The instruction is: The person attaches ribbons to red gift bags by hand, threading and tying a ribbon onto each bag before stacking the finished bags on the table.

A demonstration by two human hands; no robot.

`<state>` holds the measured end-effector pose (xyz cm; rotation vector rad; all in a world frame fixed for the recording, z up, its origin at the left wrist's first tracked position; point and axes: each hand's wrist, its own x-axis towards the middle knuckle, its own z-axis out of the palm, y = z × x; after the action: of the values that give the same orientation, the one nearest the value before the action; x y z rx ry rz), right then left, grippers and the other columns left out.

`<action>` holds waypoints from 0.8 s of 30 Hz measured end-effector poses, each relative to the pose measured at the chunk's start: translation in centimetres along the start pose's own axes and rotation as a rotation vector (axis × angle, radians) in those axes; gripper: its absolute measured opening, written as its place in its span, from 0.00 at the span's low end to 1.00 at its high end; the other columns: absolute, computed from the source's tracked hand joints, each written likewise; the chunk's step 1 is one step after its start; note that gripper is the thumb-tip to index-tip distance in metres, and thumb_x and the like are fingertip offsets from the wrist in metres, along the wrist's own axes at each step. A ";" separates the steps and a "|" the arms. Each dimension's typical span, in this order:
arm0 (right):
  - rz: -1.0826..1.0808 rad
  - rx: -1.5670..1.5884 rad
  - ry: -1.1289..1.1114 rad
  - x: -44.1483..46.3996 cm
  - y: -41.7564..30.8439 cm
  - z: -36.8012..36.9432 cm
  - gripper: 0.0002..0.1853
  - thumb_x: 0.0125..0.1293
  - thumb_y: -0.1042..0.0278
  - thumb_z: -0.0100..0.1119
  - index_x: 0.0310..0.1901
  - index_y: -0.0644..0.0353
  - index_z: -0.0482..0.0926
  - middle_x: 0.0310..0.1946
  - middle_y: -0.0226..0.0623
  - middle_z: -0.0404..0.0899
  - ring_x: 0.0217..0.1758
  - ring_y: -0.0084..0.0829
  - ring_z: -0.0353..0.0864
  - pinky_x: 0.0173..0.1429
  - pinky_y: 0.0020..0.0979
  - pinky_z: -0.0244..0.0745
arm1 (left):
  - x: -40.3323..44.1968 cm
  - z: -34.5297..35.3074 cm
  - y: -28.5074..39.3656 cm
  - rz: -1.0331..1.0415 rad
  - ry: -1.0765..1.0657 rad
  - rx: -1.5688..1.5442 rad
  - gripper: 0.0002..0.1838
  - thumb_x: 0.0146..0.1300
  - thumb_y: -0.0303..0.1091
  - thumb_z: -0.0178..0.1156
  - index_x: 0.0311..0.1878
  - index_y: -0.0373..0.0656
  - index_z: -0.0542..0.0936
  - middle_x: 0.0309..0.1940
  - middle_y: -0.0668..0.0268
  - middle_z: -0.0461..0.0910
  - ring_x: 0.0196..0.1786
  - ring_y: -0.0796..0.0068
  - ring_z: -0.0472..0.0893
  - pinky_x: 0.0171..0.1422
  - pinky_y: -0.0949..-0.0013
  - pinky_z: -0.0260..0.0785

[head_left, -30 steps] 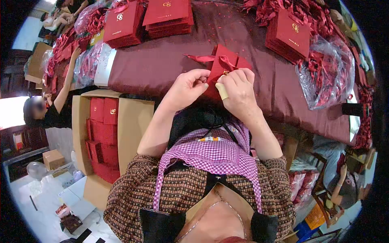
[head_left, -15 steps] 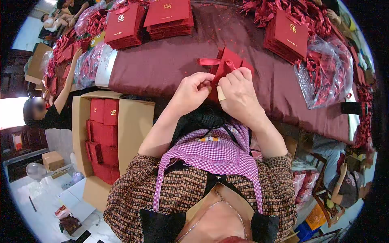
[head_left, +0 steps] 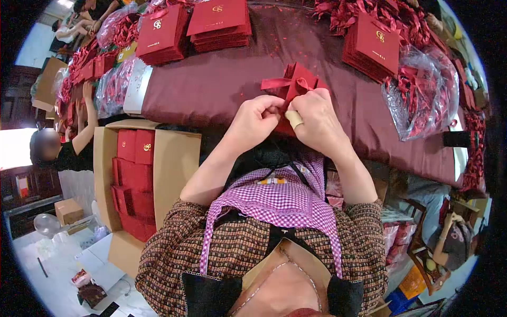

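Note:
A small red bag (head_left: 300, 72) with a red ribbon (head_left: 276, 83) stands at the near edge of the cloth-covered table, between my two hands. My left hand (head_left: 255, 122) is closed at the bag's left side, its fingertips pinched at the ribbon; the exact grip is partly hidden. With fingers curled, my right hand (head_left: 315, 120) holds the ribbon at the bag's front. A pale yellow wrap (head_left: 294, 119) circles one of its fingers. The ribbon's loop shows above my right fingers, and its loose end points left.
Stacks of red bags (head_left: 161, 33) (head_left: 218, 22) (head_left: 371, 46) lie on the dark red tablecloth (head_left: 211, 84). Ribbons in a plastic bag (head_left: 422, 95) lie at right. An open carton (head_left: 176, 169) of red bags stands at left. Co-workers (head_left: 47, 145) (head_left: 455, 240) sit at both sides.
The ribbon's loose end has shifted right, and both hands have come closer together, low on the bag. The left co-worker's arm has drawn down.

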<state>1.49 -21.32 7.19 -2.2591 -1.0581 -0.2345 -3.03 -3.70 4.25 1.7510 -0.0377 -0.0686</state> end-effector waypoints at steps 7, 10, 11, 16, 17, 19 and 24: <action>0.094 0.117 -0.001 -0.6 0.3 0.0 0.03 0.54 0.71 0.63 0.29 0.59 0.79 0.24 0.39 0.77 0.36 0.40 0.77 0.50 0.40 0.63 | 0.3 -0.7 -0.5 -0.001 -0.085 -0.107 0.15 0.59 0.22 0.56 0.49 0.31 0.79 0.35 0.67 0.80 0.39 0.81 0.77 0.46 0.75 0.70; 0.045 0.116 0.078 -1.1 0.4 0.5 0.03 0.53 0.73 0.63 0.28 0.59 0.79 0.25 0.37 0.77 0.36 0.39 0.76 0.52 0.40 0.63 | 0.6 -1.3 -0.4 0.070 -0.139 -0.040 0.13 0.61 0.19 0.55 0.49 0.31 0.79 0.40 0.68 0.78 0.42 0.82 0.75 0.46 0.76 0.69; 0.038 0.121 0.097 -1.2 0.4 0.6 0.03 0.53 0.74 0.63 0.28 0.59 0.78 0.25 0.37 0.77 0.36 0.38 0.76 0.53 0.40 0.62 | 0.7 -1.4 -0.6 0.076 -0.140 -0.042 0.13 0.61 0.19 0.55 0.49 0.31 0.79 0.40 0.68 0.78 0.42 0.82 0.75 0.46 0.76 0.69; -0.003 0.090 0.139 -1.7 0.5 1.0 0.04 0.53 0.72 0.64 0.30 0.58 0.78 0.27 0.36 0.76 0.37 0.38 0.76 0.54 0.40 0.63 | 0.9 -1.1 -0.9 0.252 -0.104 0.178 0.09 0.58 0.19 0.57 0.42 0.32 0.78 0.34 0.63 0.77 0.39 0.72 0.77 0.46 0.72 0.69; -0.001 0.087 0.141 -1.8 0.5 0.8 0.04 0.53 0.72 0.64 0.30 0.58 0.78 0.27 0.36 0.76 0.37 0.38 0.76 0.54 0.40 0.63 | 0.9 -1.0 -0.8 0.284 -0.094 0.211 0.08 0.57 0.19 0.57 0.41 0.32 0.78 0.34 0.61 0.76 0.39 0.70 0.77 0.46 0.71 0.69; -0.029 0.090 0.026 -1.6 0.7 -0.2 0.06 0.53 0.69 0.65 0.32 0.57 0.78 0.27 0.35 0.76 0.37 0.38 0.76 0.53 0.40 0.63 | 1.0 -1.1 -0.4 0.301 -0.107 0.243 0.08 0.56 0.19 0.57 0.40 0.33 0.78 0.34 0.60 0.77 0.39 0.68 0.77 0.46 0.70 0.70; -0.164 -0.051 0.092 0.0 1.2 -2.8 0.15 0.55 0.68 0.63 0.46 0.56 0.77 0.39 0.35 0.77 0.55 0.39 0.74 0.63 0.44 0.61 | 0.9 -0.5 0.1 0.379 -0.114 0.308 0.07 0.55 0.19 0.57 0.38 0.34 0.77 0.33 0.58 0.77 0.38 0.65 0.78 0.45 0.68 0.71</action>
<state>2.66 -23.53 8.83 -2.1851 -1.2017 -0.4345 -2.11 -3.29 4.39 2.0159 -0.4835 0.1203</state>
